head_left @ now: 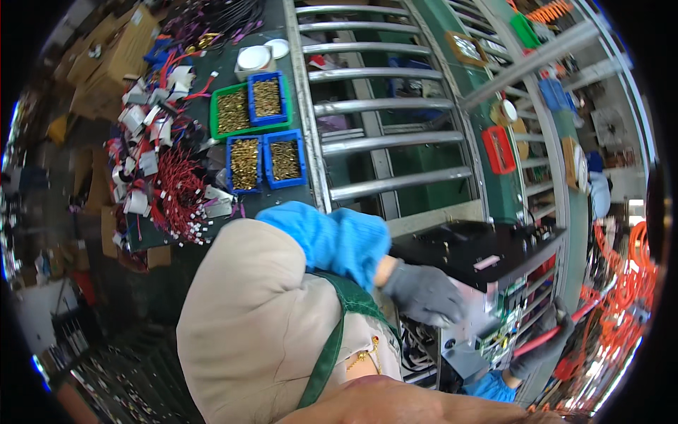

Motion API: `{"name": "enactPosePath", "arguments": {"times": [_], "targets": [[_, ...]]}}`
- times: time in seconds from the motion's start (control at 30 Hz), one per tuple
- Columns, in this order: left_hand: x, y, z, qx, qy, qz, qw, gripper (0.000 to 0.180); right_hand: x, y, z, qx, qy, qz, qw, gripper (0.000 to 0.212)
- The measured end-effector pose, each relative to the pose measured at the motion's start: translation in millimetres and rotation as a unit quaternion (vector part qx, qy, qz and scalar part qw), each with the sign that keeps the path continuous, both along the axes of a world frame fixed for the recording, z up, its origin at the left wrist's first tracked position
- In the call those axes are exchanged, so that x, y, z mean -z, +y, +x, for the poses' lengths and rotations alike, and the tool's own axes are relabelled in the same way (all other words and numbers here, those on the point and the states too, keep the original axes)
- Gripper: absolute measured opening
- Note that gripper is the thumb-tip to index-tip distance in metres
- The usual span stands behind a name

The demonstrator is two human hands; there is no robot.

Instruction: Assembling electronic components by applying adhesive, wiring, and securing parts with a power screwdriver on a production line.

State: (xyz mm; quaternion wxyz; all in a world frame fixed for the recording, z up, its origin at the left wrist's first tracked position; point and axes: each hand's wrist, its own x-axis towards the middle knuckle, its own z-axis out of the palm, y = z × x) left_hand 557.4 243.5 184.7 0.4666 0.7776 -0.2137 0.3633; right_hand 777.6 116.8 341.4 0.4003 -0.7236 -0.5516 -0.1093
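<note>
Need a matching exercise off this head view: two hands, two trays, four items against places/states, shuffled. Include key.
Column 1
1. Left hand
2. Right hand
3. Red tray
4. Green tray

Column 2
A. To the right of the metal rollers
B. Grey-gloved, no tool visible in it
C. To the left of the metal rollers, with brass-coloured pieces in it
D. Grey-gloved, closed around a red tool

Pairs: 1-B, 2-D, 3-A, 4-C
</note>
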Motion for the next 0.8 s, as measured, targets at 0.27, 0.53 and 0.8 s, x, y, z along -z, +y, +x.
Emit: {"name": "enactPosePath", "arguments": {"times": [0.27, 0.53, 0.8], "targets": [[95, 130, -226, -0.525, 0.295, -0.153, 0.783, 0.018, -53, 145, -81, -0.281, -0.191, -0.060, 0.939, 0.038], [113, 205, -533, -0.949, 0.167, -0.198, 0.181, 0.034, -29, 285, -187, -0.348, -0.231, -0.172, 0.892, 0.022], [149, 216, -622, -0.811, 0.511, -0.248, 0.144, 0.080, 23, 358, -235, -0.464, -0.228, -0.187, 0.835, 0.029]]}}
